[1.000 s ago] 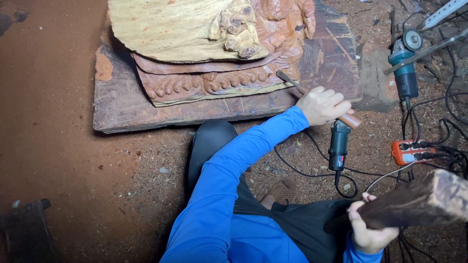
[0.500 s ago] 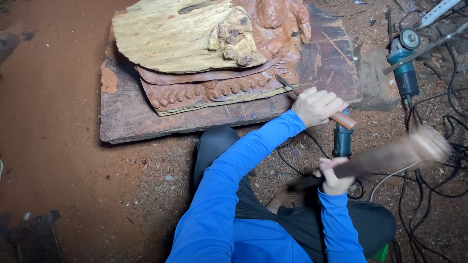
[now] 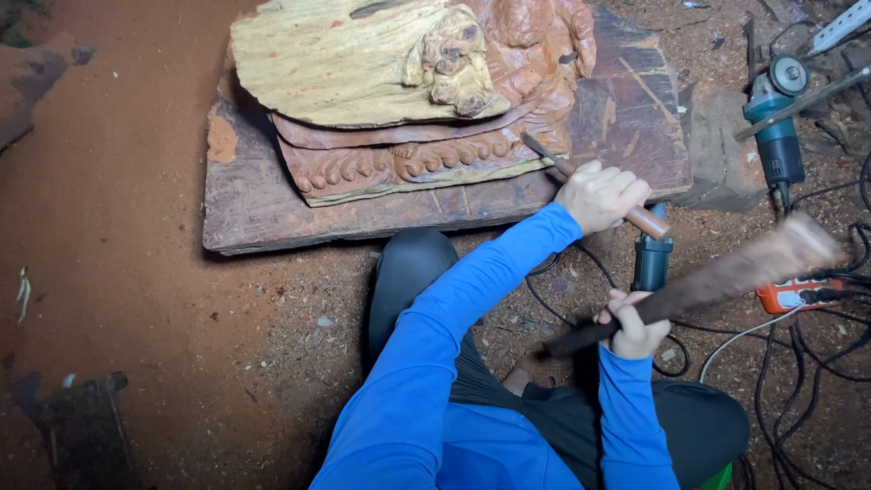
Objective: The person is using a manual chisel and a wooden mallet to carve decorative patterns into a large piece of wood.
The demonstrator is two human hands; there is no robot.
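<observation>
My left hand [image 3: 602, 194] is closed around a chisel [image 3: 547, 156] with a wooden handle; its blade tip rests against the scalloped lower edge of a reddish wood carving [image 3: 426, 91]. My right hand [image 3: 632, 323] grips a long wooden mallet [image 3: 726, 270], blurred, its heavy end out to the right of the chisel handle. The carving lies on a thick dark wooden slab [image 3: 272, 204] on the dirt floor. Both arms wear blue sleeves.
An angle grinder [image 3: 777, 118] lies at the upper right beside metal bars. A second power tool [image 3: 651, 261] stands between my hands. An orange power strip [image 3: 798, 295] and tangled black cables [image 3: 817, 381] cover the right side. Sawdust covers the red dirt floor [image 3: 118, 272].
My right hand has risen from low at my lap and swung the mallet up toward the chisel handle. The left hand keeps the chisel on the carving's edge.
</observation>
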